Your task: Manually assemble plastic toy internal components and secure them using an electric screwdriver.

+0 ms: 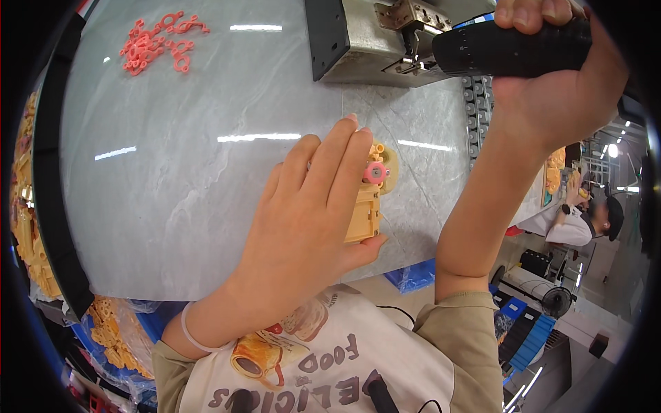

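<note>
My left hand point(303, 189) lies over a yellow plastic housing point(363, 219) on the grey tabletop, holding it with fingers along the far side and the thumb at the near edge. A small pink plastic piece point(375, 173) sits on the housing, just right of my fingertips. Much of the housing is hidden under the hand. At the upper right, my right hand point(558, 103) is wrapped around a black electric screwdriver point(509, 51). The screwdriver's front end points left, at the opening of a metal screw feeder point(372, 51); its tip is hard to make out.
Pink plastic rings point(148, 48) lie in a pile at the far left of the grey table point(172, 206). Yellow parts point(117, 337) fill a bagged bin below the left edge. A co-worker point(575, 224) sits at the right, beyond a fan point(556, 301) and blue bins point(530, 341).
</note>
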### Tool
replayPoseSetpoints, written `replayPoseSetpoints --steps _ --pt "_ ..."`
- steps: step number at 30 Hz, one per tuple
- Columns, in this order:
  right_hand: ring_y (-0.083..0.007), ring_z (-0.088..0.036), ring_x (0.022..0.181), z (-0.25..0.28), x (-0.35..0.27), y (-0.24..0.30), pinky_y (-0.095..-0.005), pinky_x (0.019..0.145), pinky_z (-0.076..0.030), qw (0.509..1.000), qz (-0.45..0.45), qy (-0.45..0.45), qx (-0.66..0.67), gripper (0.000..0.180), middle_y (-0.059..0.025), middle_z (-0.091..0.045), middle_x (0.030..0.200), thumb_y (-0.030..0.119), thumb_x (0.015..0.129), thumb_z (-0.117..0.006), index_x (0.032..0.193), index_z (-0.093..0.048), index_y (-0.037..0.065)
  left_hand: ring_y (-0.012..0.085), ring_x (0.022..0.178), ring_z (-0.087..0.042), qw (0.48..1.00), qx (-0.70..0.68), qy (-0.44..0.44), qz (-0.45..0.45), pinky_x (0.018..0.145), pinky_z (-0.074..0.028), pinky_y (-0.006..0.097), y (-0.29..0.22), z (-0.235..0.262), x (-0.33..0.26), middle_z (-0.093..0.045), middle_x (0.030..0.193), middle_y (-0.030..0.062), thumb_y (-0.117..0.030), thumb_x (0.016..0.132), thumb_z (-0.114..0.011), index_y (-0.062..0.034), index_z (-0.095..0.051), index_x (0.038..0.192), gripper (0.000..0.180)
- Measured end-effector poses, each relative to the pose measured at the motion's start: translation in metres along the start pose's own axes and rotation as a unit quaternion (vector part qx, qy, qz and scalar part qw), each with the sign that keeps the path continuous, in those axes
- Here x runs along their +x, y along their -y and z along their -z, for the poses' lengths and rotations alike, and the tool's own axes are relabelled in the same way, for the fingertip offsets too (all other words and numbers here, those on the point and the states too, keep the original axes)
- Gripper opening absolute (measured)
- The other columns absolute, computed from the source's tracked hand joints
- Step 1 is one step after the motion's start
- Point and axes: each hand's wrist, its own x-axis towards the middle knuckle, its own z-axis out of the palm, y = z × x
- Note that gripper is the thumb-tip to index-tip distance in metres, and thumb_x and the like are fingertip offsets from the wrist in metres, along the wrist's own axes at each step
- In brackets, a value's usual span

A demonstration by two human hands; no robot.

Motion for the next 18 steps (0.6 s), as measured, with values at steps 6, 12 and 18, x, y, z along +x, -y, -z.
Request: replayPoseSetpoints --steps 6,12,18 --pt "-0.0147 -0.056 0.053 0.009 0.006 0.001 -0.0291 0.05 -0.045 0.996 -0.091 -0.01 0.021 0.021 -0.0036 -0.055 0.07 0.028 0.09 -0.067 0.083 -0.061 0.009 0.0372 0.121 -0.048 1.0 0.0 -0.001 0.002 0.103 -0.041 0.045 0.0 0.001 -0.001 -0.044 0.143 0.0164 -0.02 0.055 -0.087 -0.0033 -0.041 0.141 0.099" --pt "-0.0218 -0.05 0.069 0.084 0.024 -0.003 -0.0398 0.067 -0.042 0.933 -0.167 0.234 0.218 0.031 -0.0103 -0.053 0.081 0.031 0.086 -0.058 0.095 -0.055 0.002 0.0372 0.121 -0.048 1.0 0.001 -0.005 -0.003 0.103 -0.041 0.045 0.001 -0.001 -0.004 -0.044 0.142 0.0161 -0.02 0.056 -0.087 -0.0039 -0.041 0.14 0.097" --pt "-0.0213 -0.05 0.069 0.112 0.021 0.016 -0.039 0.067 -0.042 0.929 -0.166 0.245 0.223 0.034 -0.0098 -0.052 0.081 0.033 0.085 -0.06 0.097 -0.054 0.002 0.0364 0.123 -0.048 1.0 0.001 -0.004 0.003 0.103 -0.041 0.044 0.002 0.0 -0.002 -0.045 0.143 0.015 -0.019 0.055 -0.088 -0.0046 -0.042 0.14 0.097"
